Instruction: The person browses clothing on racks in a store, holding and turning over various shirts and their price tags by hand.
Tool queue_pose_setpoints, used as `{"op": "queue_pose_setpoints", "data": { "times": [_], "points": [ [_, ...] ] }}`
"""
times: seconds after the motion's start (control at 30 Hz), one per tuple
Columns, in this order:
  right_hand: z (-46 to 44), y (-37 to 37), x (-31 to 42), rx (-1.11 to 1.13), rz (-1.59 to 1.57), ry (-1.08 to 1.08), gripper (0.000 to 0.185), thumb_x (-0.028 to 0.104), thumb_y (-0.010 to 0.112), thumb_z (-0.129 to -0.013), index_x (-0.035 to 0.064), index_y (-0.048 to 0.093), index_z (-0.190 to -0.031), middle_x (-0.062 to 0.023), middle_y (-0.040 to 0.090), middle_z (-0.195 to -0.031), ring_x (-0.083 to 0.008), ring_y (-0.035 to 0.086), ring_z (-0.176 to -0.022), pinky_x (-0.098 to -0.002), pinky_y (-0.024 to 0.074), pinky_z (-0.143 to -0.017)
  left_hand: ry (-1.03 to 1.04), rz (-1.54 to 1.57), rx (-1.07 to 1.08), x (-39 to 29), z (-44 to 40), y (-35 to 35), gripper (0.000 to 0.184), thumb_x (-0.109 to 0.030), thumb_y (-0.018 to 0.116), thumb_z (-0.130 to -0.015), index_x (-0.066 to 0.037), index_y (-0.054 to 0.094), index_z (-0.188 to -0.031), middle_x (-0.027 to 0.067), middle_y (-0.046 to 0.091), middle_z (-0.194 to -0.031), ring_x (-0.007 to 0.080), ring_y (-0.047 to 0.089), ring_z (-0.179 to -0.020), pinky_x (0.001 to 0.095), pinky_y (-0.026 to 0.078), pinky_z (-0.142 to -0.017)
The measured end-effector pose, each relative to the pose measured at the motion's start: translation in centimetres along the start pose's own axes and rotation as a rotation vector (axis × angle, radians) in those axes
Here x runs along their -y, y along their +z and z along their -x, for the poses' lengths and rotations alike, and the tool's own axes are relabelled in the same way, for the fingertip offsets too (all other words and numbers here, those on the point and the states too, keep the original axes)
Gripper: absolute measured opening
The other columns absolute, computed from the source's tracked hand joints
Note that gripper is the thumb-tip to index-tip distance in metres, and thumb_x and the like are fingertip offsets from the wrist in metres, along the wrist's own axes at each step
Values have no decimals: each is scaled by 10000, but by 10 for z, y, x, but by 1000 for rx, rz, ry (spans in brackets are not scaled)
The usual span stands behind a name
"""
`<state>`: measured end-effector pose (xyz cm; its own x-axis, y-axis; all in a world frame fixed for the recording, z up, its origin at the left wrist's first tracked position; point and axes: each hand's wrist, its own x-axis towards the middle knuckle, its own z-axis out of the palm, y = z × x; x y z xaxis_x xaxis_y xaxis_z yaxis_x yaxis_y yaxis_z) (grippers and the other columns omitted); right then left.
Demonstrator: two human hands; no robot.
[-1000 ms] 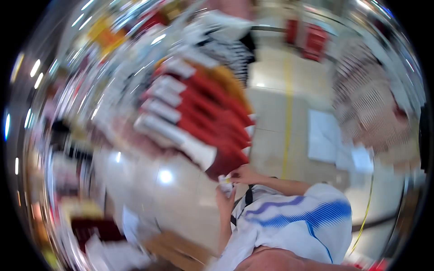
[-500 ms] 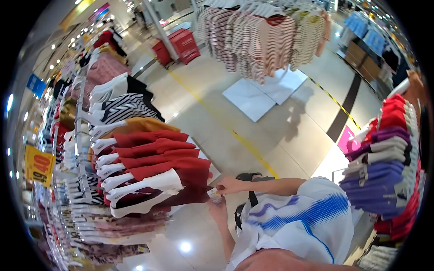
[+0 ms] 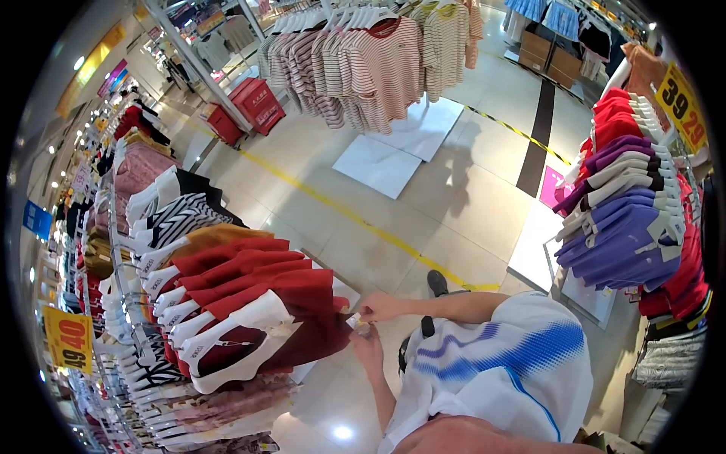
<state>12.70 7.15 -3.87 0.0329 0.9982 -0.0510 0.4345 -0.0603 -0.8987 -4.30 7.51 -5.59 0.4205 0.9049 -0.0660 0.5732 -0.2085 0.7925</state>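
Dark red garments [image 3: 302, 291] hang on white hangers [image 3: 170, 303] on a metal rail at the left. The frontmost one has a white collar part [image 3: 249, 333]. A small white tag [image 3: 353, 321] is at the right edge of this garment. My right hand [image 3: 380, 308] pinches the tag from above, its fingers closed. Just below, my left hand [image 3: 367, 344] has its fingers closed on the tag's lower part. Both hands are close together in front of my white and blue shirt.
Striped tops [image 3: 378, 64] hang beyond the aisle above white boards [image 3: 378, 165]. Purple garments [image 3: 628, 238] hang at the right. Red bins [image 3: 257, 104] stand at the upper left. Yellow price signs [image 3: 66, 339] hang at the left and right. Yellow tape [image 3: 340, 208] crosses the floor.
The view has swung right and become sharp, bringing the right-hand rack into view. Both hands remain at the tag beside the dark red garment.
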Motion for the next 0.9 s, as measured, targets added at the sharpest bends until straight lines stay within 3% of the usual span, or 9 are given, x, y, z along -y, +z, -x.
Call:
{"op": "queue_pose_setpoints", "data": {
  "times": [0.13,0.33,0.43,0.47,0.57,0.6,0.63,0.9],
  "points": [
    [-2,-8,-7,40,-116,56,205,206,647,-746,4,627,-773,-111,654,-730,-187,638,-590,-301,498,-550,36,115,20,-6,-2,6,411,-257,602,-856,67,425,-1035,241,610,-908,360,629,-835,408,488,-706],
    [15,-33,0,-28,-429,215,207,172,650,-761,-25,633,-822,-83,658,-739,-133,646,-626,-259,533,-560,-40,23,28,-22,-3,21,445,-265,604,-856,81,410,-1058,256,596,-943,358,619,-877,413,486,-735],
    [17,-39,-7,-52,-511,190,224,174,653,-759,-32,642,-847,-85,658,-729,-138,649,-618,-257,537,-550,32,6,39,-24,-2,25,465,-283,611,-851,89,413,-1049,269,582,-966,365,604,-911,419,478,-746],
    [17,-40,-9,-74,-514,193,224,174,653,-759,-32,642,-847,-85,658,-729,-138,649,-618,-257,537,-550,-28,-40,44,-26,-2,25,476,-301,603,-855,91,414,-1047,277,576,-971,379,595,-920,427,473,-750],
    [17,-43,-16,80,-451,250,270,212,655,-786,-20,634,-923,-89,647,-806,-137,637,-707,-267,530,-610,-97,-121,76,-39,-4,28,490,-330,585,-863,92,414,-1044,292,564,-975,412,579,-925,445,465,-750],
    [18,-42,-21,26,-452,266,270,212,655,-786,-20,634,-923,-89,647,-806,-137,637,-707,-267,530,-610,-139,-157,71,-38,-6,30,495,-341,574,-866,92,413,-1042,299,560,-973,430,572,-922,454,462,-746],
    [20,-41,-25,17,-542,304,272,221,664,-777,-9,640,-920,-81,648,-798,-137,635,-709,-264,528,-606,-58,-187,0,-28,-11,38,549,-429,588,-826,71,413,-972,314,594,-869,438,610,-825,473,483,-659],
    [26,-42,-41,-50,-656,376,236,221,679,-740,15,669,-856,-53,649,-756,-124,618,-681,-255,510,-579,-27,-139,106,-33,-21,48,550,-421,591,-830,79,407,-967,338,578,-920,447,595,-884,470,482,-691]
  ]
}}
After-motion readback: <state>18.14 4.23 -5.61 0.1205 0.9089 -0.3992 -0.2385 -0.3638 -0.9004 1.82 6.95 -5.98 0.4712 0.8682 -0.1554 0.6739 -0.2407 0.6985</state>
